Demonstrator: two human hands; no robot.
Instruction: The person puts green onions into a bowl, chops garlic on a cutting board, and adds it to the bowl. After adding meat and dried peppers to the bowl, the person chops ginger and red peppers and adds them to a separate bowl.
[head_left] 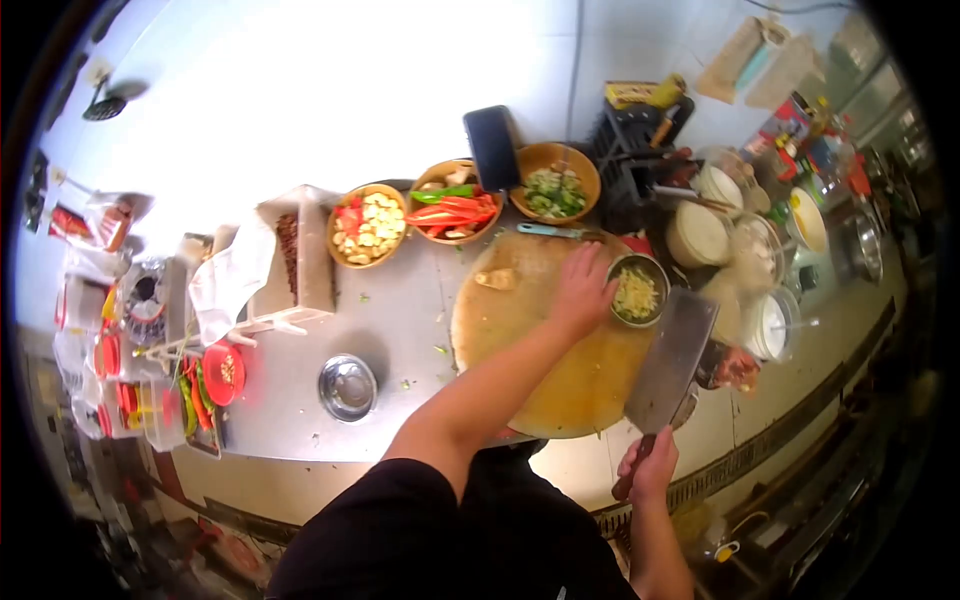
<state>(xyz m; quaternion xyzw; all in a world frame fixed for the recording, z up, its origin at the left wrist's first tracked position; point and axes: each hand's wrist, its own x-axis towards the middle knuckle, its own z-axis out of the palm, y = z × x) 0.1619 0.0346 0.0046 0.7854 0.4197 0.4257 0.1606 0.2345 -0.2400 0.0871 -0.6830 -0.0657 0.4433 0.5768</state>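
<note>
Steel counter [290, 420] against white wall [300, 80]; round board [530, 400] right of middle. Over its far right part, left hand [580, 290], fingers fairly straight, beside metal bowl [638, 262] of chopped pale bits [634, 295]; can't tell if gripping rim. Then right hand [652, 465] closed round handle of cleaver [673, 360], blade just right of bowl. Probably heavy, stiff, blade-weighted, slick if wet; hold by handle, clear of edge. Long axis slanted: handle toward body, blade away and rightward.

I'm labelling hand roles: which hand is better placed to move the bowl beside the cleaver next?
Probably the left hand: it's at the bowl, while the right hand grips the cleaver.
</note>
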